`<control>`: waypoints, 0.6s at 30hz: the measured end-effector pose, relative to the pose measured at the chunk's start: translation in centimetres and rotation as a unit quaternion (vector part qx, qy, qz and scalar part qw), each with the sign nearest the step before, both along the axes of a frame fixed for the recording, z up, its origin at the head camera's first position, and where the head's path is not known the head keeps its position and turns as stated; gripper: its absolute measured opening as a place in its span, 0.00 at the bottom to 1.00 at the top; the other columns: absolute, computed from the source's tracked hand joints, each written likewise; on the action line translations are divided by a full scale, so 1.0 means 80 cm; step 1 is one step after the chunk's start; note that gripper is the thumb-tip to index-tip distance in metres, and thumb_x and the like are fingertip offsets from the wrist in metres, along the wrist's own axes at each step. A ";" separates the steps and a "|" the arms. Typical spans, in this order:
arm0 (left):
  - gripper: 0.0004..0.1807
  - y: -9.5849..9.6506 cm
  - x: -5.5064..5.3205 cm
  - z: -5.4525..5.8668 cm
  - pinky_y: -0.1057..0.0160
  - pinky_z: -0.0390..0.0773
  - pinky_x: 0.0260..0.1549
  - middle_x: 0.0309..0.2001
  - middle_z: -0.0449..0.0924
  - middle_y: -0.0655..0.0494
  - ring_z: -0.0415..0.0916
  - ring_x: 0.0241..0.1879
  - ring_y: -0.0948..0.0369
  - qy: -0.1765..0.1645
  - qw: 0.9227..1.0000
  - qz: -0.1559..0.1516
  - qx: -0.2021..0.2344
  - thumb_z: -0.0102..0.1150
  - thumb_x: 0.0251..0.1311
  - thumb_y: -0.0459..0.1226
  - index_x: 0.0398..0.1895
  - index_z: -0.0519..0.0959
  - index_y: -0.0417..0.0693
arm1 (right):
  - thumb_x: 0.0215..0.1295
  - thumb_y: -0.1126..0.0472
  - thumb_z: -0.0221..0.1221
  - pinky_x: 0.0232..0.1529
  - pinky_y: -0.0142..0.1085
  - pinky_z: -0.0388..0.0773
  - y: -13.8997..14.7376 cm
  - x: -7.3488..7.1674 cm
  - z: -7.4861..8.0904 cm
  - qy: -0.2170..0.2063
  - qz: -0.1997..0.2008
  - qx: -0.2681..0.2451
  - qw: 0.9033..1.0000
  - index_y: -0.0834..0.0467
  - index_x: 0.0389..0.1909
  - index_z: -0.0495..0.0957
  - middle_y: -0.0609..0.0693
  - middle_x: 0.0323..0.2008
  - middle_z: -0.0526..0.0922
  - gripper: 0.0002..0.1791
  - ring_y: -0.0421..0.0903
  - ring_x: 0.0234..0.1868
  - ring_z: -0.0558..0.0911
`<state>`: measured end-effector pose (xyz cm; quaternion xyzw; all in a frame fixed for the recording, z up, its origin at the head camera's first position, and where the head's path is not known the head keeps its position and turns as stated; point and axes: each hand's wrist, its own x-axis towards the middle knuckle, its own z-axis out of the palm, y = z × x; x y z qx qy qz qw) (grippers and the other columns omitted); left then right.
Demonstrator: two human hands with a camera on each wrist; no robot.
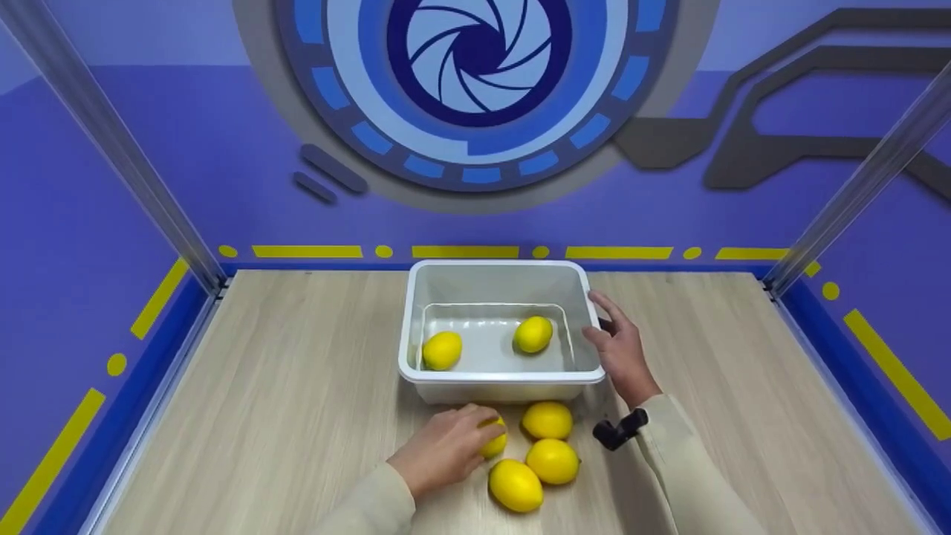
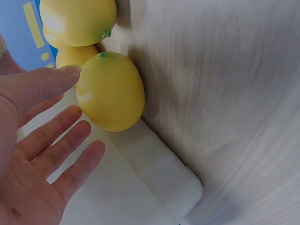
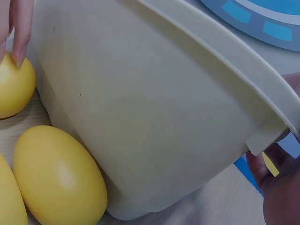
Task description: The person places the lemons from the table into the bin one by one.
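My left hand [image 1: 446,446] reaches over a yellow lemon [image 1: 495,443] just in front of a white plastic bin [image 1: 501,377]. In the left wrist view the fingers [image 2: 49,152] are spread and fairly straight, the thumb tip right at this lemon's [image 2: 112,91] side. At the bin's right rim, my right hand [image 1: 622,353] grips the edge; the right wrist view shows its fingers [image 3: 258,168] curled under the rim. Inside the bin lie two lemons, one at the left [image 1: 442,351] and one at the right [image 1: 533,334].
Three more lemons [image 1: 547,420] [image 1: 553,461] [image 1: 515,485] sit close together on the wooden table [image 1: 297,386], right of my left hand. A blue-purple panel [image 1: 371,223] stands behind the bin. Metal posts [image 1: 141,163] rise at the back corners.
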<state>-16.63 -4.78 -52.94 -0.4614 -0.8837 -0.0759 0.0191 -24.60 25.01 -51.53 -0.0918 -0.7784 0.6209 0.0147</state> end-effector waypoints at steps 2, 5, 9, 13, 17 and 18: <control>0.22 0.000 0.000 -0.002 0.62 0.77 0.55 0.57 0.76 0.58 0.74 0.56 0.61 0.006 1.000 -0.001 0.004 0.67 0.56 0.41 0.56 0.78 0.57 | 0.69 0.66 0.51 0.63 0.56 0.71 0.000 0.000 -0.001 0.000 0.001 0.000 1.000 0.45 0.73 0.59 0.55 0.72 0.62 0.33 0.57 0.69 0.68; 0.22 0.001 -0.001 -0.005 0.62 0.77 0.54 0.57 0.76 0.57 0.74 0.55 0.61 0.009 1.000 -0.002 0.007 0.67 0.56 0.40 0.56 0.78 0.56 | 0.69 0.66 0.51 0.62 0.57 0.71 0.001 0.001 -0.001 0.001 0.001 -0.003 1.000 0.45 0.73 0.59 0.57 0.71 0.64 0.33 0.57 0.68 0.68; 0.22 0.003 -0.003 -0.008 0.63 0.78 0.54 0.57 0.76 0.57 0.74 0.55 0.61 0.006 1.000 0.000 0.008 0.67 0.56 0.41 0.56 0.78 0.56 | 0.69 0.66 0.51 0.62 0.57 0.70 0.001 0.001 -0.001 -0.002 0.002 -0.003 1.000 0.45 0.73 0.59 0.57 0.71 0.64 0.33 0.57 0.68 0.68; 0.21 0.006 -0.006 -0.010 0.63 0.78 0.53 0.56 0.77 0.56 0.75 0.54 0.60 0.014 1.000 0.000 0.009 0.67 0.56 0.41 0.54 0.79 0.55 | 0.70 0.66 0.51 0.63 0.57 0.70 0.001 0.001 0.001 -0.007 0.002 0.000 1.000 0.44 0.73 0.58 0.57 0.72 0.62 0.32 0.57 0.69 0.67; 0.21 0.008 -0.008 -0.013 0.64 0.78 0.51 0.55 0.77 0.56 0.75 0.51 0.60 0.032 0.999 -0.001 0.005 0.68 0.55 0.42 0.53 0.80 0.55 | 0.70 0.65 0.51 0.63 0.56 0.70 0.001 0.002 0.002 -0.007 0.003 -0.002 1.000 0.44 0.73 0.59 0.57 0.71 0.62 0.32 0.56 0.69 0.68; 0.21 0.008 -0.009 -0.014 0.64 0.78 0.51 0.54 0.77 0.56 0.75 0.51 0.60 0.037 0.999 -0.001 0.003 0.69 0.54 0.42 0.53 0.80 0.55 | 0.70 0.66 0.51 0.63 0.56 0.70 0.001 0.002 0.002 -0.007 0.002 -0.002 1.000 0.44 0.73 0.59 0.57 0.71 0.63 0.32 0.57 0.68 0.68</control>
